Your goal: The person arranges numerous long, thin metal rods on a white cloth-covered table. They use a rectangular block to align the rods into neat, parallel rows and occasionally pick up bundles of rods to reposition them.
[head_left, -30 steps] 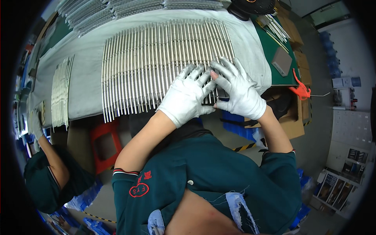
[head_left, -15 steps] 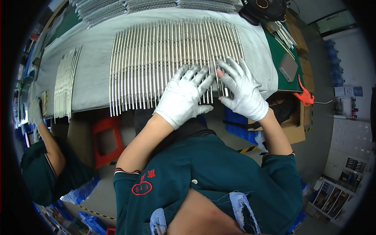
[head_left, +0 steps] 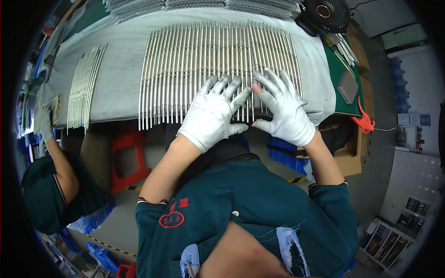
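A broad row of slim silvery metal rods [head_left: 185, 60] lies side by side on the white cloth, near ends at the table's front edge. My left hand [head_left: 208, 116], in a white glove with grey-smudged fingertips, rests flat over the near part of the row, fingers spread. Beside it, my right hand [head_left: 288, 113] lies across the rods toward the row's right end, its gloved fingers also spread. A bare fingertip shows through that glove. Neither hand grips anything; the rods directly beneath them are hidden.
A smaller rod group [head_left: 85, 88] lies to the left, near a co-worker's gloved hand [head_left: 46, 124]. Bundled rods [head_left: 194, 3] line the back. At right are a black fan [head_left: 324, 14], a grey block [head_left: 347, 87] and a red air gun [head_left: 365, 121]. A red stool [head_left: 127, 162] stands below.
The whole view has shifted, so the table and rods appear farther right. Both my hands stay spread on the rods, slightly farther left relative to the row.
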Available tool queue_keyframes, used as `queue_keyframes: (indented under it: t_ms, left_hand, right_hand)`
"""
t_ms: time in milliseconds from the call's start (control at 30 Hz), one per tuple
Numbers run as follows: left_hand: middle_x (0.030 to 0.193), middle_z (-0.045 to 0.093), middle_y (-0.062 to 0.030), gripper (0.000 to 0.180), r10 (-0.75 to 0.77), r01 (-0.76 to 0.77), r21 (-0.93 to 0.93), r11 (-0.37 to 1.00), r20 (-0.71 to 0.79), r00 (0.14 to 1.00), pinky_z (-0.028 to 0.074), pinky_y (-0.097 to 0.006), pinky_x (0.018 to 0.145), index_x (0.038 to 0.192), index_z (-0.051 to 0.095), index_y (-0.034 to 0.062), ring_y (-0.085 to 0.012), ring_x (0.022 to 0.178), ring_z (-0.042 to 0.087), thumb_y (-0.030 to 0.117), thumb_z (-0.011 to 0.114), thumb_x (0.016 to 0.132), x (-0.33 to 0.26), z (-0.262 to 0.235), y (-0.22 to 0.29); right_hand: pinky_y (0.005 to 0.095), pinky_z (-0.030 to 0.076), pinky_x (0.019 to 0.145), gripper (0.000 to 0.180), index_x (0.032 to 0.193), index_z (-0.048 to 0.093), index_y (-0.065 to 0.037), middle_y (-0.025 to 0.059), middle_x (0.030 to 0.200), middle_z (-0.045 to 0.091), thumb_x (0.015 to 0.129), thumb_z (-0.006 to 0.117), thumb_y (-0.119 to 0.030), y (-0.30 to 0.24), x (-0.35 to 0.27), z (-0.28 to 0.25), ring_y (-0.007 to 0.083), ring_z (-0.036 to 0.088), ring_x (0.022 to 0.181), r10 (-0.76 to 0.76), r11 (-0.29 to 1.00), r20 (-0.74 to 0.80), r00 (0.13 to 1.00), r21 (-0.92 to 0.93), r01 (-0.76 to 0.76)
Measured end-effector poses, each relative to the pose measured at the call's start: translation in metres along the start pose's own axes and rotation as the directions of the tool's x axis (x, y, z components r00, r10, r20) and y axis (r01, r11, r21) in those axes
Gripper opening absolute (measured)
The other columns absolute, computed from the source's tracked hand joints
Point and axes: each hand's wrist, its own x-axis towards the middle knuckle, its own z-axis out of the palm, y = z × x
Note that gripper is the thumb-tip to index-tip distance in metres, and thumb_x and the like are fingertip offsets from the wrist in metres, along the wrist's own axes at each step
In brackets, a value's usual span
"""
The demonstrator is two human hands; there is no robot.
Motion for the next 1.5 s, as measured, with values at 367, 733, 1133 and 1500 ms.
queue_keyframes:
  t_ms: [367, 733, 1133, 1500]
  left_hand:
    - [0.149, 0.050, -0.0183, 0.086, 0.009, -0.009, 0.008, 1.000, 0.022, 1.000, 0.029, -0.052, 0.119, 0.146, 0.048, 0.0066, -0.0370, 0.138, 0.046, 0.057, 0.071, 0.080, -0.005, 0.001, -0.004]
    - [0.146, 0.052, -0.0181, 0.088, -0.114, 0.115, 0.022, 0.993, -0.057, 0.992, 0.032, -0.051, 0.117, 0.147, 0.049, 0.0144, -0.0377, 0.135, 0.049, 0.054, 0.078, 0.074, -0.034, -0.008, -0.024]
    - [0.146, 0.053, -0.0168, 0.082, -0.104, 0.107, 0.069, 0.992, -0.041, 0.994, 0.032, -0.050, 0.118, 0.146, 0.050, 0.0135, -0.0362, 0.136, 0.048, 0.051, 0.076, 0.078, -0.034, -0.005, -0.026]
    - [0.149, 0.050, -0.0159, 0.079, -0.150, 0.153, 0.113, 0.982, -0.038, 0.988, 0.032, -0.050, 0.118, 0.144, 0.052, 0.0140, -0.0352, 0.136, 0.048, 0.052, 0.074, 0.079, -0.051, -0.012, -0.036]
  right_hand:
    - [0.0612, 0.021, 0.120, 0.085, 0.143, 0.050, -0.008, 0.0145, 0.152, 0.044, 0.070, 0.085, -0.034, -0.013, 0.016, 0.008, 0.0385, 0.037, 0.144, -0.037, 0.999, -0.023, 0.999, 0.011, 0.037]
    - [0.0613, 0.021, 0.119, 0.085, 0.141, 0.053, -0.006, 0.0157, 0.152, 0.044, 0.069, 0.085, -0.038, -0.026, 0.029, 0.014, 0.0381, 0.035, 0.145, -0.055, 0.998, 0.039, 0.998, -0.025, 0.056]
    - [0.0623, 0.021, 0.119, 0.085, 0.139, 0.053, -0.005, 0.0160, 0.152, 0.044, 0.069, 0.085, -0.042, -0.038, 0.043, 0.026, 0.0389, 0.036, 0.145, -0.112, 0.994, -0.003, 0.994, -0.005, 0.112]
    - [0.0611, 0.021, 0.119, 0.081, 0.141, 0.052, -0.006, 0.0163, 0.152, 0.044, 0.071, 0.084, -0.033, -0.052, 0.059, 0.037, 0.0385, 0.036, 0.145, -0.138, 0.990, -0.031, 0.990, -0.010, 0.138]
